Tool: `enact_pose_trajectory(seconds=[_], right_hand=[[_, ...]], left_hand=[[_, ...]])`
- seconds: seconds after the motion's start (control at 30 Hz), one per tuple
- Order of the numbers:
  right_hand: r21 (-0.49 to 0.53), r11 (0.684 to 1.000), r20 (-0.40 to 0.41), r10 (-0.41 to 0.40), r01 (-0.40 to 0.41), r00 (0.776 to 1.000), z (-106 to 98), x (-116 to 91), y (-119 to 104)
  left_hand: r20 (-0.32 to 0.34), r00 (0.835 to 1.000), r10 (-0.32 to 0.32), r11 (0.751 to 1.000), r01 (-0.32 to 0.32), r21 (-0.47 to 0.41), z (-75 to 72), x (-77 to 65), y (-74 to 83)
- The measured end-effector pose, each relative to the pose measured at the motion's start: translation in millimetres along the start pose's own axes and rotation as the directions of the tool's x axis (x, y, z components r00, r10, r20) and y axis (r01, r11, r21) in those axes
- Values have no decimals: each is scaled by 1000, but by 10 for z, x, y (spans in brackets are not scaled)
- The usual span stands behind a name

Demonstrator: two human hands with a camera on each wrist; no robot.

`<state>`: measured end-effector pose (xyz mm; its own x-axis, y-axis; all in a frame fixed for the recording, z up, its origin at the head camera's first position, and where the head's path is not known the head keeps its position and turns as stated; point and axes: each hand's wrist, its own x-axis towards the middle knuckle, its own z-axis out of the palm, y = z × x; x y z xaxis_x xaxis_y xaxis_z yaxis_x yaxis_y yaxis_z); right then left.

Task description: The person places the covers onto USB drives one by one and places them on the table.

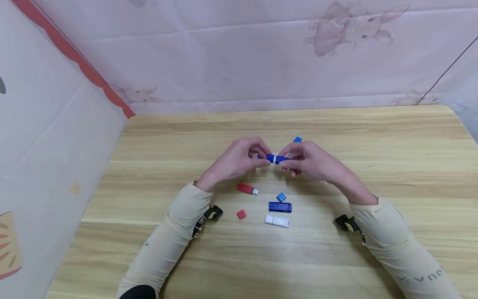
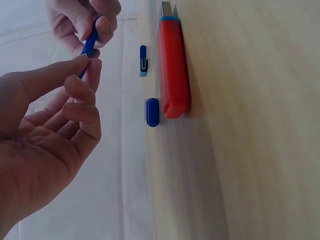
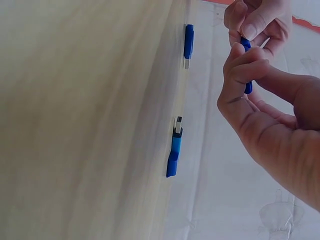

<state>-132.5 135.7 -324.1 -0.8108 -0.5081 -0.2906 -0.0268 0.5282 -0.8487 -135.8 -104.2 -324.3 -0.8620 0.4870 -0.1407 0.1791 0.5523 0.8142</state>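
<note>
Above the table, my left hand (image 1: 240,158) pinches one end of a dark blue USB stick (image 1: 281,159) between thumb and fingers. The other end is pinched by my right hand (image 1: 311,161). Between the two blue parts a short strip of light metal plug shows. Both hands' fingertips cover much of the stick. In the right wrist view a blue end of the stick (image 3: 248,88) pokes out below the right fingers. Nearest the left hand on the table lies a red USB stick (image 1: 245,188), its plug bare. Just behind the right hand sits a lighter blue USB stick (image 1: 297,139), partly hidden.
On the wooden table (image 1: 168,257) in front of the hands lie a small blue cap (image 1: 281,197), a dark blue USB stick (image 1: 280,207), a white USB stick (image 1: 277,221) and a red cap (image 1: 241,214). A pink patterned cloth (image 1: 224,66) hangs behind the far edge.
</note>
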Motion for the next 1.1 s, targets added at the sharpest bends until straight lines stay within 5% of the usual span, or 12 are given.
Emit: enact_pose_trajectory(seconds=[0.7, 0.97, 1.1], right_hand=[[71, 997, 31, 29, -31, 999, -10, 22, 10], [89, 995, 55, 29, -34, 998, -13, 30, 34], [63, 997, 63, 31, -35, 998, -1, 28, 41]], left_hand=[[9, 1000, 24, 993, -23, -117, 87, 21, -52], [21, 1000, 12, 996, -10, -93, 90, 24, -43], [37, 999, -26, 1000, 26, -10, 84, 27, 2]])
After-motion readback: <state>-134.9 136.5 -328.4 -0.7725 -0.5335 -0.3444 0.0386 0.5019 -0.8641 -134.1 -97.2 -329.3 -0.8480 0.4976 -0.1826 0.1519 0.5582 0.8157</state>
